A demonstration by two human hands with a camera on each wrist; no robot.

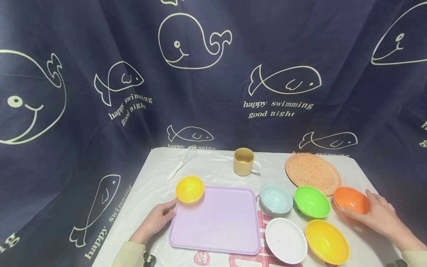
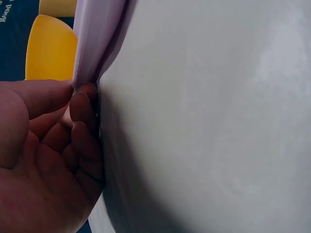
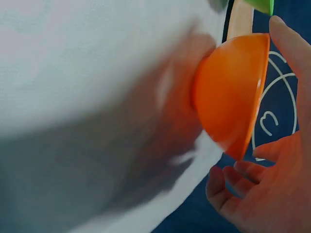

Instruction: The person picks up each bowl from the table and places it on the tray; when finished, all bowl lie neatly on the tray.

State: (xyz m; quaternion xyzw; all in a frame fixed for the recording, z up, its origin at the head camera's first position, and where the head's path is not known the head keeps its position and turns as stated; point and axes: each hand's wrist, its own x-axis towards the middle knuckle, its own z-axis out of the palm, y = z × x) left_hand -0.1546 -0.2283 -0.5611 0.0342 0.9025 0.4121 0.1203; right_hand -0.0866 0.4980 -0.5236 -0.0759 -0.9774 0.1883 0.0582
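Head view: left hand [image 1: 157, 219] pinching the lilac tray [image 1: 220, 224], right hand [image 1: 380, 214] spread around the orange bowl [image 1: 351, 200].
The left thumb lies over the tray's rim with fingertips tucked beneath, a hold that probably steadies the edge; the small yellow bowl [image 1: 190, 189] sits just beyond those fingers on the tray's far left corner. The right fingers and thumb stand wide apart at opposite sides of the orange bowl's rim, likely because its round form offers no handle; whether they press it I cannot tell. It rests on the surface [image 1: 213, 167] between them, the green bowl [image 1: 312, 202] just past the thumb.
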